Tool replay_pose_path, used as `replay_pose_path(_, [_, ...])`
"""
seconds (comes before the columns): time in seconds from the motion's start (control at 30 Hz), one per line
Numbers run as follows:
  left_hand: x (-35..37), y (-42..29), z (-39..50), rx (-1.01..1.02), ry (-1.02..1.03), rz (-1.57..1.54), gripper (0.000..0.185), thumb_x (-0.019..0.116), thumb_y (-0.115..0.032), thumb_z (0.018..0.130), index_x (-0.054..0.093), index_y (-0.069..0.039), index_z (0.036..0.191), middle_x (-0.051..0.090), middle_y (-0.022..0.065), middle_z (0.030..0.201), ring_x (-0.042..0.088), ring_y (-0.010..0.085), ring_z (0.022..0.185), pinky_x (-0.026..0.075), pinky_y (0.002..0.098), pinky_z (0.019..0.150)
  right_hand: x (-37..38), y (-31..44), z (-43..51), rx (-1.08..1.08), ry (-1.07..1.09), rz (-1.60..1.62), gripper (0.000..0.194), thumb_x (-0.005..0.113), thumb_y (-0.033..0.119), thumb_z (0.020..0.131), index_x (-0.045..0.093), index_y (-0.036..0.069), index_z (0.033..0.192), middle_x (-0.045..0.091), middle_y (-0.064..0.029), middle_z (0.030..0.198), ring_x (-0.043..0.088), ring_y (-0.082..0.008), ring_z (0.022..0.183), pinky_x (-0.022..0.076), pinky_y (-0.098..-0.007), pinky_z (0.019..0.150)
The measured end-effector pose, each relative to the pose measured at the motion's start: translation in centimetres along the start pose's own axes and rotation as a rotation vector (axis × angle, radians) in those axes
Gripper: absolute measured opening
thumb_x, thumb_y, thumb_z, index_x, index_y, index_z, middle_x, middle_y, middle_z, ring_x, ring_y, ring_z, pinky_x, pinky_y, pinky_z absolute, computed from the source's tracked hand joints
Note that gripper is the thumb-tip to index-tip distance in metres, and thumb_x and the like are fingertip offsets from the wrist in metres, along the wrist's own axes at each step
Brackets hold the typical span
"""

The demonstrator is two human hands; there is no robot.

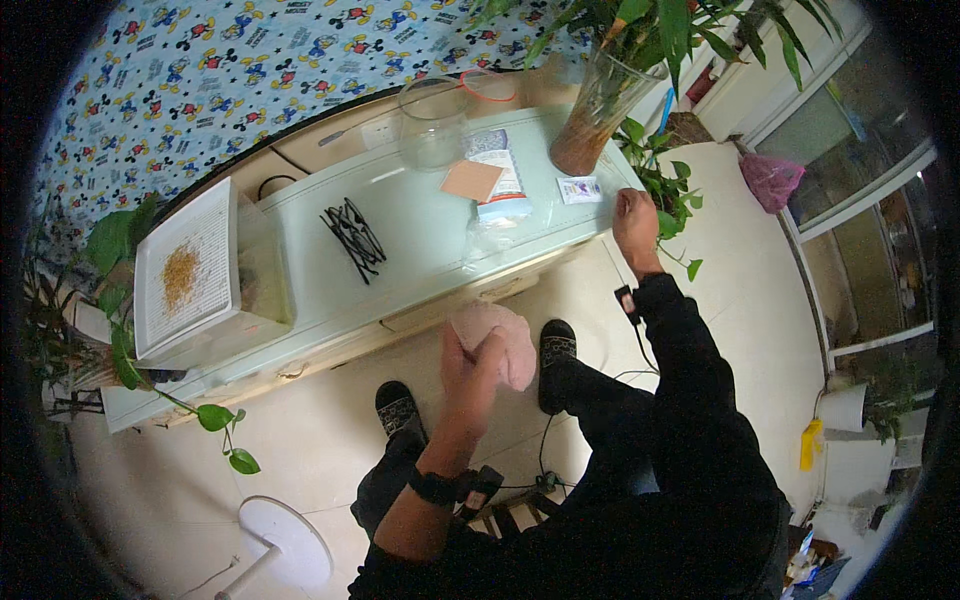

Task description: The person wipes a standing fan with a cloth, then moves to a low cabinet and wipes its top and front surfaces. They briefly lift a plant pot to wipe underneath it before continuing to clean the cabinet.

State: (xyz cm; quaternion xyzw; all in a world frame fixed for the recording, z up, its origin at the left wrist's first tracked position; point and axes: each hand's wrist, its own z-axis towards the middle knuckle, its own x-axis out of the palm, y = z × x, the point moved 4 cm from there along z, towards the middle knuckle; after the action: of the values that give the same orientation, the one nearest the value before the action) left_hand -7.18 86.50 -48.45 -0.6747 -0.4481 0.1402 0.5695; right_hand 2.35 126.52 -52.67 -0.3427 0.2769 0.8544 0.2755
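My left hand (471, 375) grips a bunched pink cloth (499, 337) in front of the cabinet's near edge; the hand is slightly blurred. Over by the right end of the glass-topped cabinet (315, 300) is my right hand (636, 221), fingers curled in, with no object visible in it. Just left of that hand lies a small white printed sachet (580, 190). A square tan piece (472, 181) rests partly over a printed packet (502, 176), with clear plastic wrap (484, 244) nearby. Black cord-like strands (355, 238) lie further left on the glass.
A tall glass vase (592, 120) with leafy stems stands at the cabinet's right end, and a round clear glass bowl (433, 139) at the back. At left, a white tray (225, 262) with yellowish grains tops a clear tank (262, 292). A white round stand base (300, 547) sits on the floor.
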Motion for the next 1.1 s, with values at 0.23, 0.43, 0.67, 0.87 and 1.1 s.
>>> replay_pose_path(0.23, [0.7, -0.4, -0.1, 0.021, 0.011, -0.054, 0.04, 0.063, -0.021, 0.101, 0.049, -0.003, 0.134, 0.064, 0.0104, 0.121, 0.063, 0.0184, 0.106, 0.055, 0.0349, 0.089, -1.8, 16.6, -0.3, -0.42, 0.003, 0.492, 0.017, 0.072, 0.008, 0.086, 0.074, 0.002, 0.101, 0.072, -0.0173, 0.105, 0.067, -0.039, 0.095, 0.0527, -0.0462, 0.085])
replay_pose_path(0.43, [-0.5, 0.6, 0.7, 0.051, -0.029, -0.063, 0.046, 0.057, -0.033, 0.104, 0.049, -0.002, 0.136, 0.064, 0.0128, 0.124, 0.064, 0.0237, 0.109, 0.054, 0.0385, 0.094, -4.4, 23.3, -1.4, -0.383, 0.349, 0.781, 0.031, 0.071, 0.014, 0.091, 0.069, 0.002, 0.119, 0.069, -0.023, 0.117, 0.065, -0.042, 0.11, 0.0491, -0.0467, 0.102])
replay_pose_path(0.67, [0.8, -0.2, 1.6, 0.189, 0.336, 0.151, 0.058, 0.045, -0.047, 0.11, 0.038, -0.005, 0.151, 0.052, 0.0178, 0.146, 0.057, 0.0299, 0.13, 0.054, 0.047, 0.102, -13.2, 22.2, -8.6, -0.536, 0.761, 1.103, 0.067, 0.073, 0.018, 0.092, 0.045, 0.007, 0.152, 0.058, -0.0211, 0.141, 0.058, -0.0355, 0.129, 0.0472, -0.0424, 0.109])
replay_pose_path(0.87, [3.7, 1.2, -1.1, -0.195, 0.442, -0.181, 0.07, 0.048, -0.051, 0.108, 0.023, -0.015, 0.163, 0.036, 0.0223, 0.162, 0.051, 0.0402, 0.138, 0.051, 0.0576, 0.106, -9.6, 10.9, -7.6, 0.078, 0.717, 1.152, 0.056, 0.064, -0.002, 0.089, 0.052, 0.0, 0.144, 0.067, -0.0068, 0.13, 0.06, -0.0138, 0.119, 0.0486, -0.0323, 0.104])
replay_pose_path(1.1, [1.7, 1.6, -1.6, -0.085, 0.442, -0.047, 0.07, 0.054, -0.041, 0.109, 0.022, -0.009, 0.162, 0.055, 0.022, 0.143, 0.064, 0.0317, 0.12, 0.056, 0.0451, 0.1, -7.0, -5.9, 4.3, 0.114, 0.055, 0.849, 0.056, 0.067, 0.001, 0.091, 0.052, 0.002, 0.145, 0.066, -0.015, 0.13, 0.064, -0.0225, 0.117, 0.0514, -0.0335, 0.101])
